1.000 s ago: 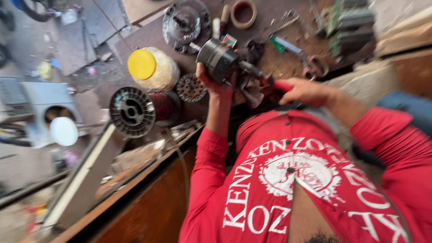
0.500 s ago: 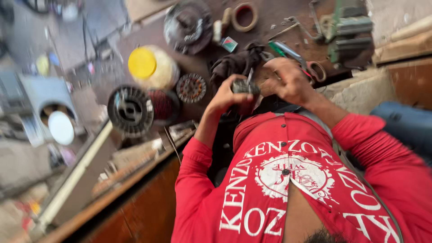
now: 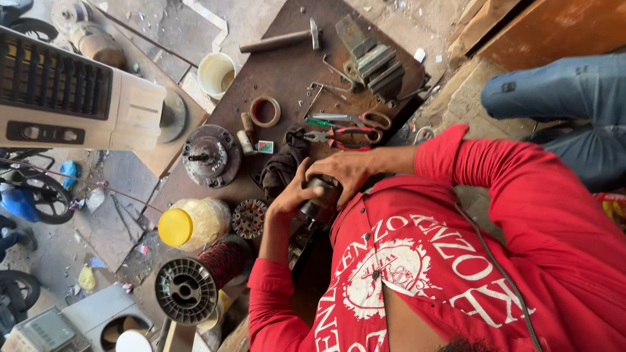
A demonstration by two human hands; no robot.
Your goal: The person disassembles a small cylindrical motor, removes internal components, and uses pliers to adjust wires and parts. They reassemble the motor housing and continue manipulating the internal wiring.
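Cluttered with tools, our dark metal table (image 3: 339, 39) sits below us. We grip a small motor part (image 3: 319, 199) between our left hand (image 3: 292, 194) and right hand (image 3: 349, 171), both closed around it.

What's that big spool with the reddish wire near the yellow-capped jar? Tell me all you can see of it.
The spool lies on its side at the near-left edge of the brown workbench. Its round black flange, ribbed like spokes around a hollow hub and seemingly plastic, faces the camera. Behind it the core is wound thick with fine, shiny copper-red wire. It sits just below the jar, close to or touching it. Neither hand touches it; both are busy further right.
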